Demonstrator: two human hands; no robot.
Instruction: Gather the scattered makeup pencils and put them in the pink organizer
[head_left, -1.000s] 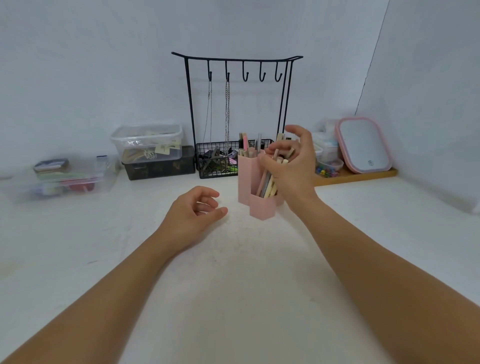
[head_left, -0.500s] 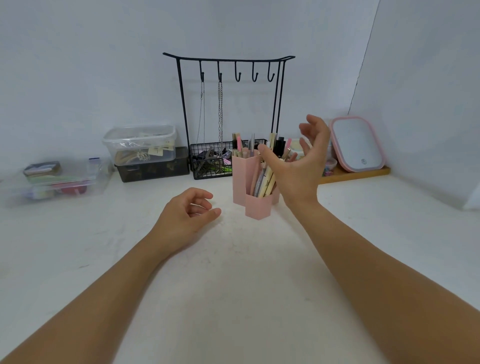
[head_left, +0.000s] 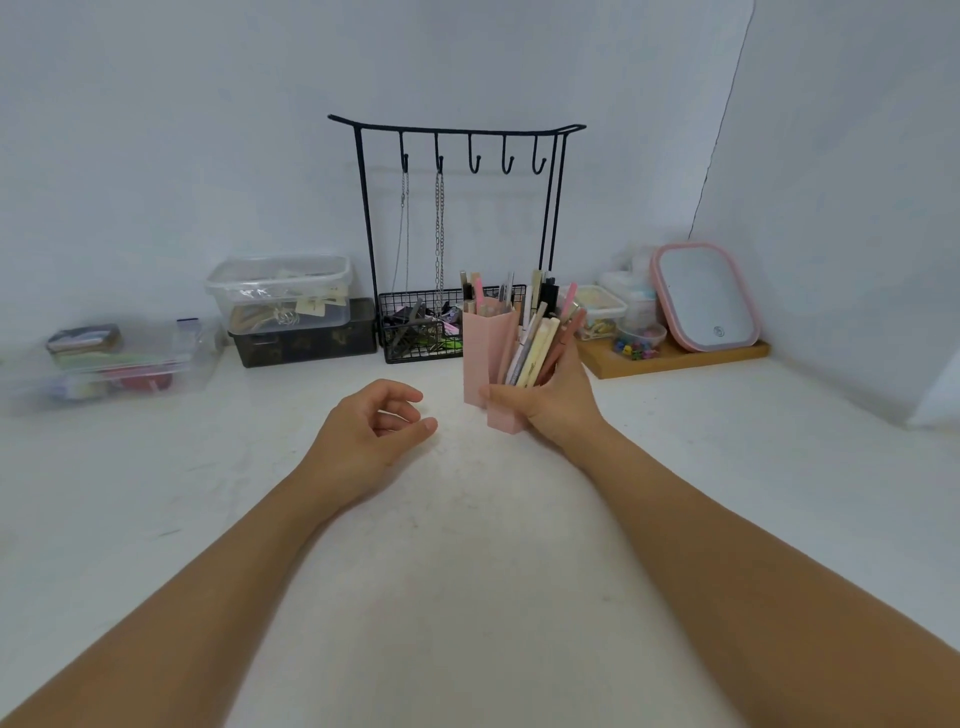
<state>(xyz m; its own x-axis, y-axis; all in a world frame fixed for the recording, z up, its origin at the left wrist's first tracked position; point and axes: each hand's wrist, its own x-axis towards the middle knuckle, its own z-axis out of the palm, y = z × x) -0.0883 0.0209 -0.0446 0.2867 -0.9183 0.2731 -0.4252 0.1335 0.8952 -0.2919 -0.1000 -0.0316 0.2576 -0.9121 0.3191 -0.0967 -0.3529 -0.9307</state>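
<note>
The pink organizer (head_left: 480, 353) stands on the white table a little beyond my hands, made of tall and short hexagonal tubes. Several makeup pencils (head_left: 535, 348) in cream, pink and grey lean out of its tubes. My right hand (head_left: 558, 400) wraps around the low front tube, thumb across its front face and fingers behind, touching the pencil shafts. My left hand (head_left: 371, 431) rests on the table to the organizer's left, fingers loosely curled and apart, with nothing in it. No loose pencils show on the tabletop.
A black jewellery stand (head_left: 457, 223) with chains and a wire basket (head_left: 421, 332) sits behind the organizer. Clear boxes (head_left: 280, 293) and a flat case (head_left: 119, 358) line the back left. A pink-framed mirror (head_left: 706, 296) and small jars stand on a wooden tray (head_left: 675, 358) at the right.
My right hand let go of the pencils, opened above them, then dropped and closed around the organizer's front tube. My left hand has stayed in place.
</note>
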